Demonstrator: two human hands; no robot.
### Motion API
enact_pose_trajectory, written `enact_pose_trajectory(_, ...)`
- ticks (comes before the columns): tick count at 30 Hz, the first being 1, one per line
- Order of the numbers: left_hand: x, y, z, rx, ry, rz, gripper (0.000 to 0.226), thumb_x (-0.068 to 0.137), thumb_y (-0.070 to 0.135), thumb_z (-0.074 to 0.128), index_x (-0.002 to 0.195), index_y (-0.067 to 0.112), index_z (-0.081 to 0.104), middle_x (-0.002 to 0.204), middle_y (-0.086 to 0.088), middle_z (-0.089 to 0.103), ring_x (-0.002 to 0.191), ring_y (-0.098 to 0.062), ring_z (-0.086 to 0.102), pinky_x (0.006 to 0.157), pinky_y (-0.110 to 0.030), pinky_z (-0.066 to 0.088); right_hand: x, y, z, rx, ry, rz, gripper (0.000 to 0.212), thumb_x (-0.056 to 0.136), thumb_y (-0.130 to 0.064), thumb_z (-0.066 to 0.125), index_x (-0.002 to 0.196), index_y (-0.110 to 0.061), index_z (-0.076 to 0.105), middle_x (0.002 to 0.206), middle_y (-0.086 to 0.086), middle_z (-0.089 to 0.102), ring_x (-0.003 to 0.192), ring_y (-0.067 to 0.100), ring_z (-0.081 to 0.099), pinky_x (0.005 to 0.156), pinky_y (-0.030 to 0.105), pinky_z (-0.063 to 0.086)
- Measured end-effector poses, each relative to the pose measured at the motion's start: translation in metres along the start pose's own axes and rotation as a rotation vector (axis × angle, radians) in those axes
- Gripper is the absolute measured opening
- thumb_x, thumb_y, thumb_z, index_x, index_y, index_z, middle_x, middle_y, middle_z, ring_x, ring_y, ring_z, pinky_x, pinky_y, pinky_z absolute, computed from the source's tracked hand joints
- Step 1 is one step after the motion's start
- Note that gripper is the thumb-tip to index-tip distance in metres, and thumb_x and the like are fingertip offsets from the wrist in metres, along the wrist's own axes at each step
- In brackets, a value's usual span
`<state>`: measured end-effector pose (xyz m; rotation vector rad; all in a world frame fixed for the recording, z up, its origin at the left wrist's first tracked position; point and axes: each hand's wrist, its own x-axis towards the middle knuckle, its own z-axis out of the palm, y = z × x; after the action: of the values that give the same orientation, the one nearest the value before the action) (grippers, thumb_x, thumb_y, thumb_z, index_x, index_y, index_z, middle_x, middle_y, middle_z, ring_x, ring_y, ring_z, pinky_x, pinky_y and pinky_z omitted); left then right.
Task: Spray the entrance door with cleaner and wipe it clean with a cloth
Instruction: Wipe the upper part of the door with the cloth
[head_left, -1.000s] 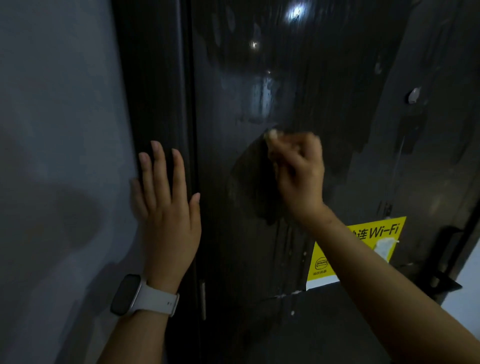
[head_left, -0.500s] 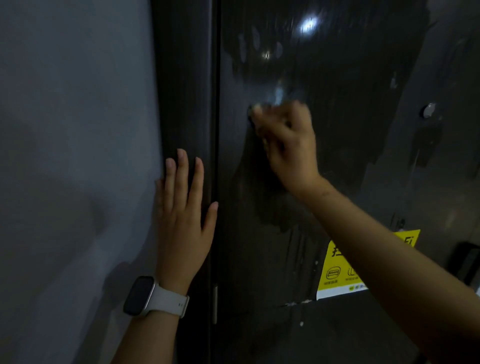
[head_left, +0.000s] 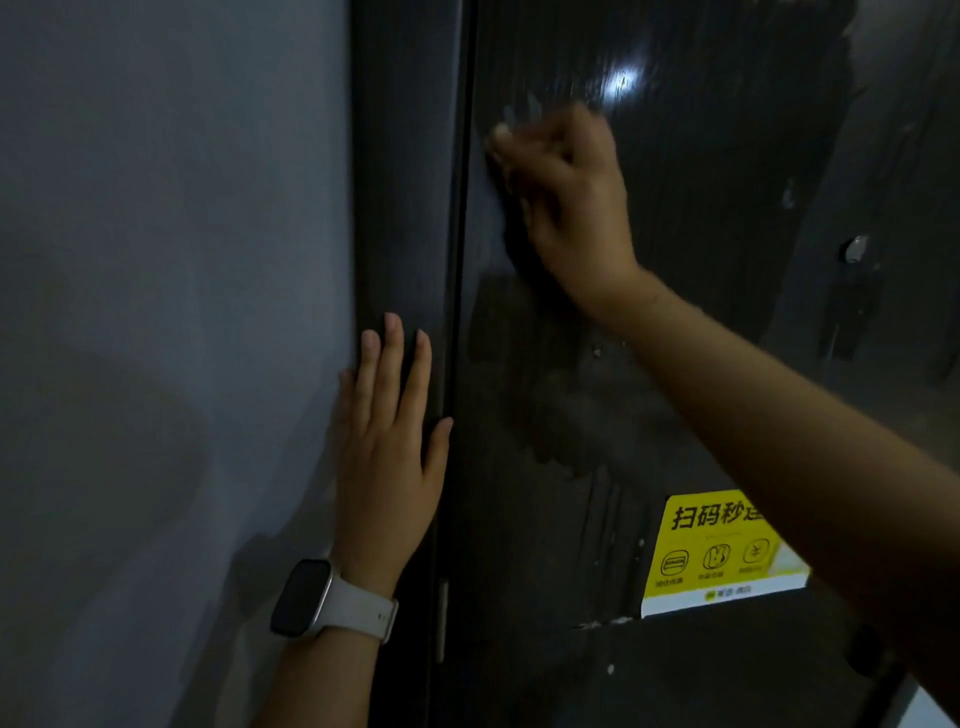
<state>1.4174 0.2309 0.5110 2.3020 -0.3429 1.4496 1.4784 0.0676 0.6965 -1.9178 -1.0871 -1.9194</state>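
- Head view, dim light: dark entrance door (head_left: 701, 218) filling the frame from centre to 3 o'clock, wet smears and run marks across its sheen, one bright light reflection near 12 o'clock.
- Right hand (head_left: 566, 197) up at about 12 o'clock, fingers curled, knuckles toward the camera, pressed to the door panel just beside its left edge.
- Between those fingers and the panel, a dark cloth (head_left: 511, 228), mostly hidden; only a dark bunch showing at the 9 o'clock side of the fist and below it. A small pale bit at the fingertips, too blurred to name.
- Right forearm running down toward 4 o'clock, crossing a yellow sticker (head_left: 701, 545) stuck on the door at about 5 o'clock, black characters and small icons on it, white strip along its lower edge.
- Left hand (head_left: 387, 462) near centre, toward 7 o'clock, flat and relaxed, fingers straight and pointing to 12 o'clock, resting on the dark door frame (head_left: 410, 208), gripping nothing; little-finger side reaching the grey wall (head_left: 156, 312).
- Pale smartwatch (head_left: 324, 600) on the left wrist at 7 o'clock, dark screen facing up.
- Small round metal fitting (head_left: 854, 248) on the door at 2 o'clock, well apart from both hands.
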Motion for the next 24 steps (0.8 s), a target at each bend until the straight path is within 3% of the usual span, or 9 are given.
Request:
enact_pose_trajectory(4, -0.001, 0.000, 0.002, -0.020, 0.011, -0.004, 0.079, 0.094, 0.024, 0.058, 0.154, 0.022, 0.007, 0.163, -0.002, -0.005, 0.150, -0.018, -0.008, 0.121, -0.040, 0.001, 0.016, -0.004, 0.007, 0.005, 0.063, 0.040, 0.028, 0.093, -0.007, 0.057, 0.119, -0.007, 0.068, 0.104, 0.019, 0.060, 0.097, 0.031, 0.056, 0.083, 0.028, 0.047)
enact_pose_trajectory(9, -0.001, -0.001, 0.000, -0.022, 0.023, 0.019, 0.074, 0.095, 0.019, 0.056, 0.154, 0.017, 0.011, 0.163, -0.004, -0.002, 0.150, -0.019, -0.006, 0.122, -0.035, -0.002, -0.094, -0.034, 0.009, 0.082, -0.210, -0.152, 0.039, 0.088, 0.004, 0.058, 0.126, 0.001, 0.061, 0.106, 0.018, 0.057, 0.097, 0.031, 0.051, 0.084, 0.035, 0.041)
enact_pose_trajectory(13, -0.001, 0.000, -0.002, -0.030, 0.007, 0.013, 0.078, 0.092, 0.017, 0.060, 0.155, 0.016, 0.013, 0.163, -0.005, -0.001, 0.150, -0.019, -0.007, 0.122, -0.034, -0.003, -0.118, -0.038, 0.002, 0.101, -0.375, -0.212, 0.041, 0.086, 0.006, 0.061, 0.126, 0.000, 0.061, 0.104, 0.017, 0.061, 0.098, 0.027, 0.048, 0.086, 0.027, 0.039)
enact_pose_trajectory(19, -0.002, 0.002, -0.002, 0.006, -0.009, 0.000, 0.083, 0.090, 0.017, 0.063, 0.154, 0.016, 0.011, 0.163, -0.006, -0.003, 0.150, -0.020, -0.009, 0.121, -0.034, -0.006, -0.038, -0.022, 0.006, 0.154, 0.042, 0.234, 0.033, 0.086, 0.002, 0.061, 0.117, -0.008, 0.069, 0.105, 0.013, 0.057, 0.100, 0.025, 0.054, 0.088, 0.022, 0.047)
enact_pose_trajectory(24, -0.028, 0.006, 0.008, 0.019, -0.014, -0.080, 0.081, 0.090, 0.018, 0.061, 0.154, 0.016, 0.012, 0.163, -0.006, -0.007, 0.150, -0.023, -0.008, 0.121, -0.041, 0.003, -0.112, -0.045, 0.009, 0.135, -0.086, 0.138, 0.038, 0.086, 0.005, 0.061, 0.122, -0.004, 0.065, 0.103, 0.018, 0.059, 0.096, 0.028, 0.053, 0.085, 0.022, 0.036)
